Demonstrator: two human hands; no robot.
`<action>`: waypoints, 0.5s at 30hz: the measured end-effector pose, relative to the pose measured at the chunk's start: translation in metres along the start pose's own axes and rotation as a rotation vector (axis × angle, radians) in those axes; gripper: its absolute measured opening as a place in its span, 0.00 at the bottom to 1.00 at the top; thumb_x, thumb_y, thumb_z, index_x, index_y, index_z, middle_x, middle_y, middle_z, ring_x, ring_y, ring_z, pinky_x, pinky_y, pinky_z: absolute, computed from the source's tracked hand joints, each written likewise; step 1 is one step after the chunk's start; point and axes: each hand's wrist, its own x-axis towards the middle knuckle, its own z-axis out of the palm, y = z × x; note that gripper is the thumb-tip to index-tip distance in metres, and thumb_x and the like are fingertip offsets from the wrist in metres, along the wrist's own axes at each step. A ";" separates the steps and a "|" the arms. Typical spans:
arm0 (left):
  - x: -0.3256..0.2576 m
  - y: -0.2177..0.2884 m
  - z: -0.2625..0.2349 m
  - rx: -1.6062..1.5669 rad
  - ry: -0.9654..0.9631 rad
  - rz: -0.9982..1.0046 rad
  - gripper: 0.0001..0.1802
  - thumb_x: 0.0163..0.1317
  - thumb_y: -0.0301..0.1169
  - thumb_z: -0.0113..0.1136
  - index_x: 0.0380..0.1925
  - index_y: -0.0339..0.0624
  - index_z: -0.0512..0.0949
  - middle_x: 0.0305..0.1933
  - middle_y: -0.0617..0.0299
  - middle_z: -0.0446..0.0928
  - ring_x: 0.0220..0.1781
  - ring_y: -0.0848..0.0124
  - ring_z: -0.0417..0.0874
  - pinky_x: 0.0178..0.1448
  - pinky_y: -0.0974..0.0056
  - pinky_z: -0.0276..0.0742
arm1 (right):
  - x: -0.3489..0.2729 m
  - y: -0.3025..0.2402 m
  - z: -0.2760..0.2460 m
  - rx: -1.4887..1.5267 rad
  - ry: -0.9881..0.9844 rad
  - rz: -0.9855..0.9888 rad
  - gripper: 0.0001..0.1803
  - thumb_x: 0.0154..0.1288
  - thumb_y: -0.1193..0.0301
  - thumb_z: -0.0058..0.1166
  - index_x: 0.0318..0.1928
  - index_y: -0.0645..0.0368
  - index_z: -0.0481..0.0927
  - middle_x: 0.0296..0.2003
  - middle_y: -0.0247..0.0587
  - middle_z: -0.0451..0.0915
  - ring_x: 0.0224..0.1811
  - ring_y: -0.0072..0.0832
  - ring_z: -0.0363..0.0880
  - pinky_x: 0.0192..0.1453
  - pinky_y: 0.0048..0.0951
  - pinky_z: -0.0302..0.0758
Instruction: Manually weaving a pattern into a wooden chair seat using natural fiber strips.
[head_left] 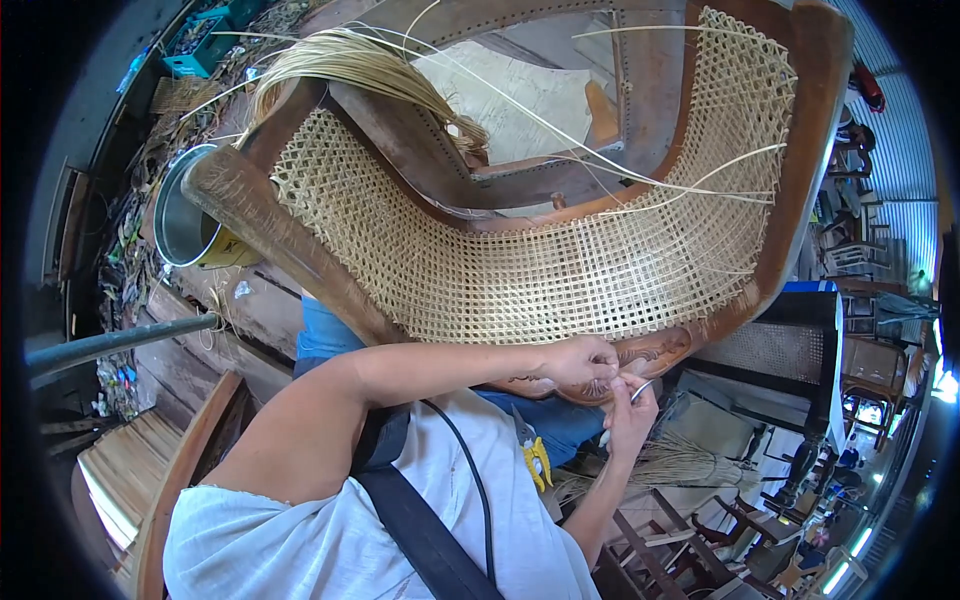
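Note:
A curved wooden chair frame [832,90] lies across my lap, its band filled with woven cane webbing [520,285]. Beside the carved lower edge of the frame, my left hand [583,360] is closed in a pinch. What it pinches is too small to make out. Just below and to the right, my right hand [630,412] is wrapped round a slim tool with a curved metal tip [642,390]. Both hands' fingertips nearly meet. Loose cane strands [700,188] trail over the right part of the webbing.
A bundle of cane strands [350,65] hangs over the frame's far left. At left are a metal bucket [172,215] and a pole [120,345]. Yellow-handled pliers or cutters [537,463] rest by my waist. Chair frames [690,545] and more cane [690,462] lie at lower right.

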 end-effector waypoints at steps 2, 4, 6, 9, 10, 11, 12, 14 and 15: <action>0.001 0.000 -0.002 -0.022 -0.037 -0.026 0.08 0.67 0.30 0.57 0.36 0.36 0.79 0.32 0.60 0.80 0.37 0.74 0.79 0.44 0.67 0.77 | 0.003 0.011 -0.004 -0.012 0.006 0.031 0.06 0.67 0.72 0.57 0.36 0.64 0.79 0.26 0.32 0.79 0.16 0.12 0.68 0.17 0.18 0.63; -0.001 0.010 -0.011 0.154 -0.094 -0.165 0.10 0.64 0.33 0.60 0.37 0.37 0.81 0.35 0.56 0.82 0.39 0.70 0.82 0.46 0.63 0.78 | 0.007 0.025 -0.008 -0.382 0.119 -0.266 0.08 0.67 0.71 0.57 0.34 0.64 0.78 0.26 0.37 0.80 0.20 0.23 0.74 0.26 0.29 0.71; 0.003 -0.008 -0.044 0.387 -0.028 -0.220 0.11 0.61 0.34 0.61 0.38 0.38 0.83 0.37 0.53 0.84 0.40 0.64 0.83 0.48 0.59 0.79 | 0.017 0.016 -0.021 -0.692 0.347 -0.363 0.11 0.67 0.68 0.56 0.32 0.65 0.76 0.25 0.45 0.79 0.26 0.37 0.78 0.34 0.40 0.72; 0.004 -0.023 -0.157 0.705 0.080 -0.541 0.18 0.57 0.42 0.62 0.40 0.40 0.84 0.39 0.49 0.84 0.39 0.59 0.85 0.46 0.56 0.80 | 0.034 0.010 -0.039 -0.749 0.487 -0.192 0.14 0.67 0.65 0.54 0.31 0.65 0.76 0.25 0.54 0.78 0.29 0.51 0.78 0.34 0.45 0.72; 0.001 -0.020 -0.191 0.918 0.105 -0.596 0.18 0.55 0.42 0.65 0.42 0.45 0.85 0.40 0.53 0.85 0.41 0.59 0.86 0.48 0.58 0.79 | 0.040 0.006 -0.036 -0.757 0.486 -0.152 0.15 0.67 0.64 0.54 0.31 0.65 0.76 0.25 0.55 0.79 0.30 0.52 0.79 0.35 0.46 0.72; -0.003 -0.025 -0.214 0.898 0.153 -0.647 0.17 0.52 0.43 0.67 0.40 0.47 0.86 0.39 0.50 0.84 0.41 0.59 0.86 0.48 0.58 0.79 | 0.049 0.017 -0.028 -0.821 0.447 -0.218 0.15 0.67 0.64 0.53 0.30 0.64 0.76 0.26 0.55 0.79 0.31 0.52 0.79 0.36 0.47 0.73; -0.005 -0.051 -0.237 1.015 0.181 -0.705 0.18 0.51 0.44 0.67 0.39 0.47 0.86 0.41 0.51 0.84 0.42 0.58 0.86 0.48 0.59 0.79 | 0.060 0.030 -0.013 -0.877 0.395 -0.294 0.15 0.67 0.64 0.52 0.30 0.64 0.76 0.27 0.56 0.80 0.31 0.51 0.80 0.37 0.47 0.74; -0.007 -0.071 -0.251 1.084 0.211 -0.750 0.20 0.49 0.42 0.68 0.39 0.42 0.86 0.41 0.48 0.84 0.44 0.57 0.86 0.48 0.59 0.80 | 0.068 0.032 0.011 -0.971 0.347 -0.277 0.14 0.66 0.64 0.52 0.30 0.64 0.76 0.28 0.57 0.80 0.33 0.53 0.80 0.38 0.48 0.74; -0.008 -0.065 -0.258 1.055 0.202 -0.863 0.20 0.48 0.40 0.68 0.38 0.39 0.86 0.41 0.47 0.84 0.46 0.57 0.86 0.49 0.58 0.80 | 0.073 0.034 0.021 -1.059 0.288 -0.276 0.14 0.66 0.64 0.52 0.31 0.63 0.75 0.29 0.57 0.80 0.34 0.54 0.80 0.39 0.49 0.74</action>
